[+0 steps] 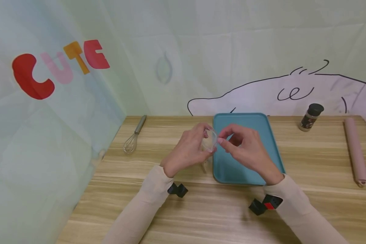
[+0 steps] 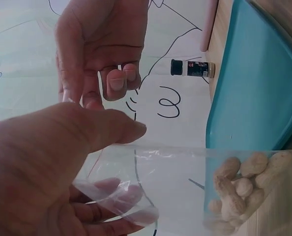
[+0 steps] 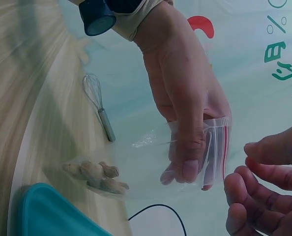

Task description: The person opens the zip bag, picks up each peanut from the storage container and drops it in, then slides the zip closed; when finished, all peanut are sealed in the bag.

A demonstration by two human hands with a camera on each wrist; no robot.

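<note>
My left hand (image 1: 186,149) grips a clear zip bag (image 3: 145,164) near its top, with the thumb on one side and the fingers on the other. Its mouth, edged by a red line, gapes in the head view. Several unshelled peanuts (image 2: 234,191) lie in the bottom of the bag, which hangs down beside the blue tray (image 1: 244,174). Just right of the mouth is my right hand (image 1: 248,147), its thumb and index finger bent toward each other. In the right wrist view these fingertips stand a little apart from the bag, with nothing between them.
A whisk (image 1: 135,135) lies on the wooden table at the left. Behind the tray to the right stands a black-capped spice jar (image 1: 311,117). A rolled pink mat (image 1: 356,152) lies at the far right. Printed cloth hangs along the back and left.
</note>
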